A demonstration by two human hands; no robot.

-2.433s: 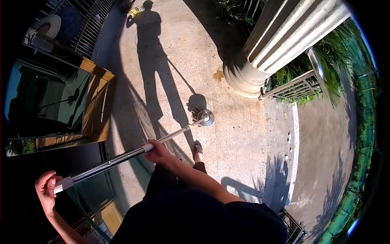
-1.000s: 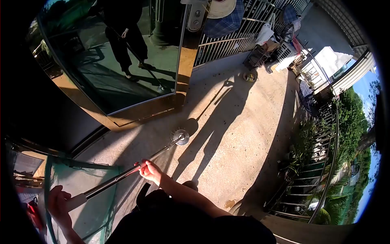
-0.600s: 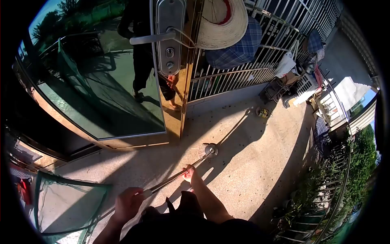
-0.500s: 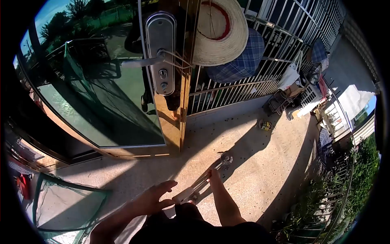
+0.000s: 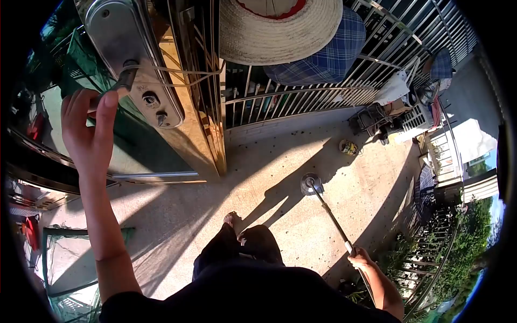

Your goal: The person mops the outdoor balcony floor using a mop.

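My left hand [image 5: 89, 129] is wrapped round the lever handle [image 5: 128, 78] of the door [image 5: 186, 142]. A cord loops from this handle to the door frame. Low on the right, my right hand [image 5: 363, 259] grips a long mop-like pole [image 5: 335, 222]. Its round disc head [image 5: 310, 184] is down at the paved floor, in front of my feet. I cannot make out whether any mop cloth is fixed to the disc.
A straw hat [image 5: 280, 37] and a blue plaid hat [image 5: 323, 64] hang on the metal bars beside the door. A small yellow tin [image 5: 348, 147] stands on the floor [image 5: 291, 231]. Plants [image 5: 463, 237] line the right side; a green net frame [image 5: 59, 258] lies left.
My left hand has risen from near my body to the door handle. My right hand has moved right with the pole, which now slants the other way. The door looks closer and has swung.
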